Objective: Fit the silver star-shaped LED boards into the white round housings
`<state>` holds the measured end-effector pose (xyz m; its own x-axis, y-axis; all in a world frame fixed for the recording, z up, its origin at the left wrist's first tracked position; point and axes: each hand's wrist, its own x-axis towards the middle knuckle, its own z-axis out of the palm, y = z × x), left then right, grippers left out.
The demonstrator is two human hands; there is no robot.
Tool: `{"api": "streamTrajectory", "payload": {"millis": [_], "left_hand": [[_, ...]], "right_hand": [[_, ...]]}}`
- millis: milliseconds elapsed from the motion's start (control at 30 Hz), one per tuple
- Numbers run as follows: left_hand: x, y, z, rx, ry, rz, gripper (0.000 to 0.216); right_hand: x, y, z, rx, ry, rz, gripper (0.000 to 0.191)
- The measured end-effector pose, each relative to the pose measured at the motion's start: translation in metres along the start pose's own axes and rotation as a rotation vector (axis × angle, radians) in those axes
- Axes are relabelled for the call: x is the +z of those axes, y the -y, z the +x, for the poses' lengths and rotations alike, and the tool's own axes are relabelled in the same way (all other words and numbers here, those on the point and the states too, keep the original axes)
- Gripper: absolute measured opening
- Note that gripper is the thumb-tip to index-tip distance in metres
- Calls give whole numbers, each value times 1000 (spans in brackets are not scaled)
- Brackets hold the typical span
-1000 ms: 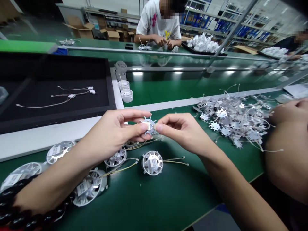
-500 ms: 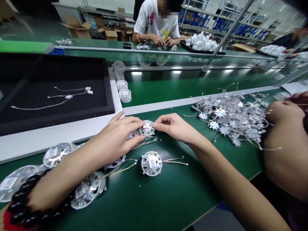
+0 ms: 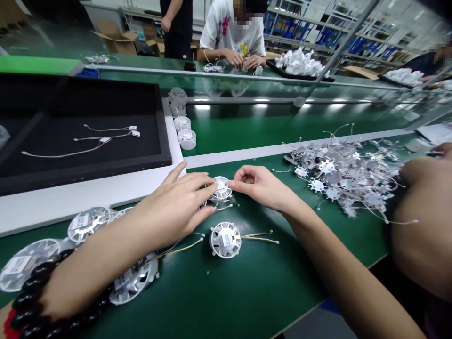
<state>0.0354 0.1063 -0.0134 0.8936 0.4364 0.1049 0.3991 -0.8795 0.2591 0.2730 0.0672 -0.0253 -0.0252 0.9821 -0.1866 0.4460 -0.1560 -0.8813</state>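
My left hand (image 3: 176,207) lies low over the green table, fingers stretched, their tips on a small round white wired part (image 3: 222,188). My right hand (image 3: 261,186) is curled, its thumb and forefinger pinching the same part's right edge. The part rests on or just above the table among other white finned discs (image 3: 225,239) with yellow and white leads. More discs (image 3: 86,220) lie under and left of my left forearm, which wears a dark bead bracelet.
A heap of silver star-shaped plates with wires (image 3: 339,176) lies to the right, beside a co-worker's arm (image 3: 423,221). A black tray (image 3: 81,136) with wired connectors sits at left. White housings (image 3: 185,139) stand on the conveyor. Other people work across the line.
Both hands came down from holding the small part in the air to the table surface. My left fingers flattened out over it.
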Motion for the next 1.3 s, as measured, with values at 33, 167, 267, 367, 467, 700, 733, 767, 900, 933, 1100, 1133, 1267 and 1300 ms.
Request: {"api": "streamTrajectory", "payload": {"millis": [33, 167, 267, 367, 467, 700, 733, 767, 900, 933, 1100, 1133, 1267, 1300], "left_hand": [[1, -1, 0, 7, -7, 16, 41], [3, -4, -1, -8, -40, -2, 40], [4, -5, -1, -19, -61, -19, 41], [2, -6, -1, -25, -41, 1, 42], [1, -7, 0, -24, -14, 30, 41], [3, -3, -1, 46, -58, 101, 37], [3, -2, -1, 52, -65, 105, 36], [3, -2, -2, 57, -69, 106, 37], [4, -4, -3, 99, -54, 175, 42], [5, -5, -3, 110, -49, 207, 43], [6, -6, -3, 133, -58, 257, 43], [6, -6, -3, 139, -61, 256, 42], [7, -6, -2, 135, -67, 245, 41], [7, -5, -2, 131, -67, 241, 41]], "right_hand": [[-1, 0, 0, -10, 9, -7, 37], [-10, 1, -2, -54, 95, -45, 25], [-14, 1, -4, -92, 104, -90, 24], [-13, 2, -5, -134, 68, -157, 23], [-11, 2, -5, -158, 25, -242, 21], [-6, -3, -4, -190, -64, -380, 19], [-5, -5, -4, -194, -68, -383, 20], [-4, -6, -3, -197, -70, -381, 20], [1, -10, 1, -201, -66, -346, 25], [3, -11, 2, -201, -67, -335, 26], [9, -13, 7, -207, -112, -298, 27], [9, -14, 8, -210, -114, -292, 27], [10, -14, 11, -230, -71, -274, 26], [9, -14, 12, -235, -62, -277, 26]]}}
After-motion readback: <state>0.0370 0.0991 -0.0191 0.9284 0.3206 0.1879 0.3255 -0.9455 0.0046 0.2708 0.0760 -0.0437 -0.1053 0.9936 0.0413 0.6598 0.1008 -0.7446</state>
